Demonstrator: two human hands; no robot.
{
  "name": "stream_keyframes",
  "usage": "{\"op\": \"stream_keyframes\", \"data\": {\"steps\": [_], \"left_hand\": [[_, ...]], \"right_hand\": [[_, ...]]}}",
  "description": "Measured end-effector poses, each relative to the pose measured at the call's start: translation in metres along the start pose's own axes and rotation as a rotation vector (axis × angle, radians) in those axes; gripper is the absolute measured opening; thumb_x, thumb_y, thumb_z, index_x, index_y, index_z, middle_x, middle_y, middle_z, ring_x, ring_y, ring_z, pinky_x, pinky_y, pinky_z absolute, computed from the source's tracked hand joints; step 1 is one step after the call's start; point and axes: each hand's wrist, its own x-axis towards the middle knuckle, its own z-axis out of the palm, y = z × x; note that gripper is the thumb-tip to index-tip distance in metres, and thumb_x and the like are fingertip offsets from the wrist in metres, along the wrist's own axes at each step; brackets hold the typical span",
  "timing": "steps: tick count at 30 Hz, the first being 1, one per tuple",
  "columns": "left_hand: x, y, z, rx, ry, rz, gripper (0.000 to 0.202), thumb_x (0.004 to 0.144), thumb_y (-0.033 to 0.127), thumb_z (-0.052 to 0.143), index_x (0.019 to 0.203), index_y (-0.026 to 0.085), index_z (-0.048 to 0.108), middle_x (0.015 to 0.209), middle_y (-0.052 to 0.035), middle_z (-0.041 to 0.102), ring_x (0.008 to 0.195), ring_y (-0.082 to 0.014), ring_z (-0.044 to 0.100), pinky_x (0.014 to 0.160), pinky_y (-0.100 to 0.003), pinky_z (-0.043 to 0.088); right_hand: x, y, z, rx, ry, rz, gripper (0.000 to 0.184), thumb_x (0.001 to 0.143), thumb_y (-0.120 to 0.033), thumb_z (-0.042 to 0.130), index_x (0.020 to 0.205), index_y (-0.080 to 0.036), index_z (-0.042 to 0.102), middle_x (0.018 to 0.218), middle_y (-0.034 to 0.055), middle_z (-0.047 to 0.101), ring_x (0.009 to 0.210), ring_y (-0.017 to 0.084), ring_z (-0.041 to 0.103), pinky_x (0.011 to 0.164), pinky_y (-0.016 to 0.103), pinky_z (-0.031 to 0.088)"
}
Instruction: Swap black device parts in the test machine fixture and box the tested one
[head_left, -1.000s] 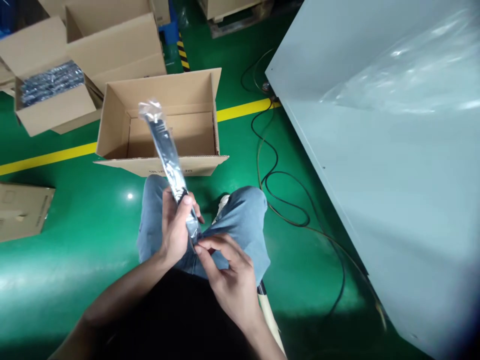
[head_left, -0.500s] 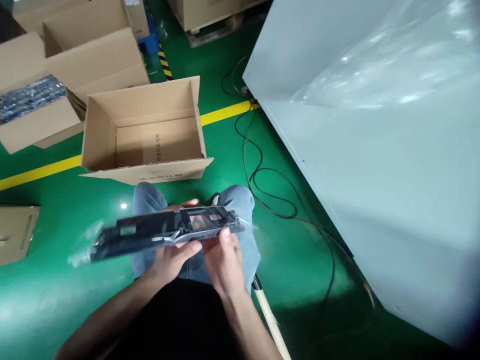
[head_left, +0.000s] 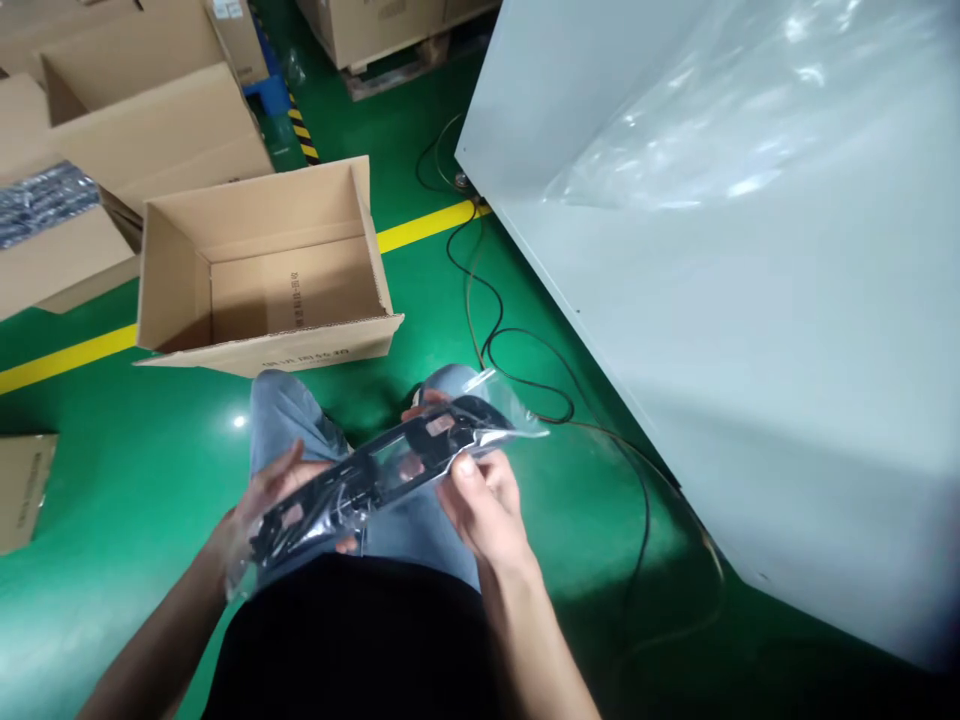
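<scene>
**Fingers and held part.** The left-hand fingers (head_left: 283, 478) are partly spread and curl under and around the lower end of a clear plastic bag (head_left: 511, 412). The right-hand fingers (head_left: 471, 478) are closed in a pinch on its upper end, with the thumb on top and the fingertips passing behind. Between the fingers, inside the bag, lies a long, flat black plastic frame (head_left: 369, 478) with rectangular cut-outs along its length. Its exact use cannot be told. It is tilted across the person's lap, its left end lower, and is held above the blue jeans (head_left: 289, 420).

**Surroundings.** Beyond the fingers, an open, empty-looking cardboard carton (head_left: 262, 290) stands on the green floor (head_left: 135, 470), beside a yellow floor line (head_left: 67, 360). To the right of the fingers, a black cable (head_left: 525, 375) runs along the floor near a large pale grey panel (head_left: 675, 350) partly covered by plastic film (head_left: 720, 110).
</scene>
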Motion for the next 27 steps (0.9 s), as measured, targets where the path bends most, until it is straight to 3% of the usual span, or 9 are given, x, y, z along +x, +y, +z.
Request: {"op": "stream_keyframes", "data": {"steps": [2, 4, 8, 10, 12, 16, 22, 27], "left_hand": [[-0.003, 0.007, 0.008, -0.009, -0.094, -0.023, 0.075, 0.081, 0.083, 0.066, 0.095, 0.011, 0.08, 0.072, -0.011, 0.077, 0.061, -0.0249, 0.072, 0.064, -0.037, 0.061], [-0.004, 0.011, 0.019, 0.01, -0.084, -0.016, 0.059, 0.077, 0.069, 0.083, 0.095, 0.012, 0.08, 0.072, -0.0067, 0.076, 0.06, -0.0186, 0.069, 0.063, -0.029, 0.057], [0.004, 0.014, 0.046, 0.053, 0.193, 0.198, 0.045, 0.083, 0.06, 0.083, 0.093, 0.016, 0.078, 0.074, -0.0011, 0.072, 0.062, -0.013, 0.061, 0.058, -0.024, 0.049], [0.009, 0.016, 0.055, 0.087, 0.314, 0.347, 0.042, 0.087, 0.06, 0.08, 0.093, 0.018, 0.077, 0.078, -0.0012, 0.072, 0.067, -0.014, 0.062, 0.062, -0.024, 0.05], [0.012, 0.02, 0.06, 0.124, 0.398, 0.46, 0.043, 0.089, 0.062, 0.077, 0.09, 0.019, 0.075, 0.079, -0.0011, 0.07, 0.07, -0.0149, 0.062, 0.064, -0.026, 0.051], [0.013, 0.025, 0.064, 0.198, 0.471, 0.563, 0.047, 0.089, 0.066, 0.073, 0.079, 0.02, 0.069, 0.071, 0.0014, 0.062, 0.065, -0.0131, 0.056, 0.06, -0.025, 0.048], [0.014, 0.02, 0.062, 0.102, 0.486, 0.571, 0.046, 0.092, 0.068, 0.068, 0.085, 0.023, 0.07, 0.072, 0.0007, 0.065, 0.063, -0.0151, 0.059, 0.058, -0.027, 0.051], [0.015, 0.016, 0.058, 0.099, 0.46, 0.596, 0.045, 0.09, 0.067, 0.071, 0.084, 0.023, 0.069, 0.074, 0.001, 0.064, 0.065, -0.0146, 0.058, 0.061, -0.027, 0.051]], "right_hand": [[0.002, -0.001, -0.003, 0.017, 0.035, 0.043, 0.051, 0.075, -0.068, 0.082, 0.107, -0.029, 0.078, 0.112, 0.008, 0.08, 0.109, 0.031, 0.073, 0.091, 0.048, 0.064], [0.005, 0.0, -0.004, 0.007, 0.097, 0.058, 0.051, 0.073, -0.07, 0.082, 0.104, -0.029, 0.079, 0.116, 0.0069, 0.079, 0.106, 0.028, 0.073, 0.087, 0.044, 0.064], [0.003, 0.011, 0.005, -0.09, 0.157, -0.052, 0.063, 0.083, -0.072, 0.073, 0.13, -0.032, 0.071, 0.127, 0.0077, 0.074, 0.102, 0.022, 0.071, 0.092, 0.042, 0.062], [-0.005, 0.016, 0.014, -0.181, 0.088, -0.08, 0.067, 0.083, -0.062, 0.079, 0.141, -0.033, 0.062, 0.123, 0.0063, 0.072, 0.099, 0.02, 0.07, 0.094, 0.041, 0.062], [-0.015, 0.02, 0.023, -0.259, 0.026, -0.07, 0.061, 0.083, -0.047, 0.084, 0.138, -0.033, 0.062, 0.11, 0.0027, 0.071, 0.092, 0.018, 0.069, 0.091, 0.037, 0.062], [-0.028, 0.023, 0.032, -0.313, 0.011, -0.056, 0.033, 0.089, -0.036, 0.079, 0.119, -0.028, 0.068, 0.092, 0.0003, 0.069, 0.083, 0.015, 0.068, 0.082, 0.033, 0.061], [-0.025, 0.019, 0.027, -0.373, -0.009, -0.104, 0.024, 0.096, -0.03, 0.07, 0.119, -0.029, 0.075, 0.083, -0.001, 0.072, 0.074, 0.013, 0.07, 0.075, 0.03, 0.062], [-0.025, 0.017, 0.032, -0.468, 0.16, -0.213, 0.027, 0.093, -0.03, 0.074, 0.12, -0.027, 0.076, 0.089, 0.0019, 0.078, 0.078, 0.016, 0.073, 0.078, 0.033, 0.064]]}}
